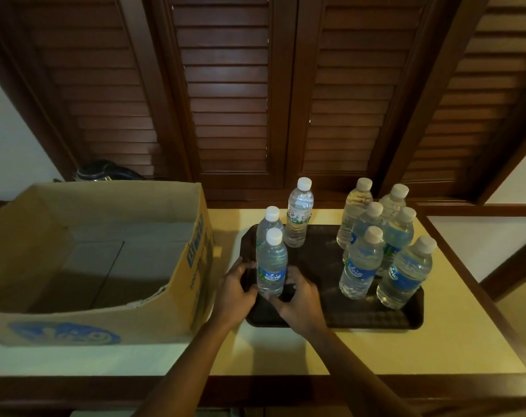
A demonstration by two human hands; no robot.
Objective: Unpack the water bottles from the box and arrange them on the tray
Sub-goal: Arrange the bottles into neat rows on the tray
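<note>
A dark brown tray (361,319) lies on the table right of an open cardboard box (177,299), whose visible inside shows no bottles. Several clear water bottles with white caps stand upright on the tray: a cluster at the right (361,266), one at the back middle (299,215), two at the left. My left hand (236,293) and my right hand (299,299) cup the base of the nearest left bottle (271,266) from either side, fingers touching it as it stands on the tray.
The table (454,353) has a pale top with a dark wooden rim. Louvred wooden doors (231,100) stand close behind. A dark object (105,173) sits behind the box at the back left.
</note>
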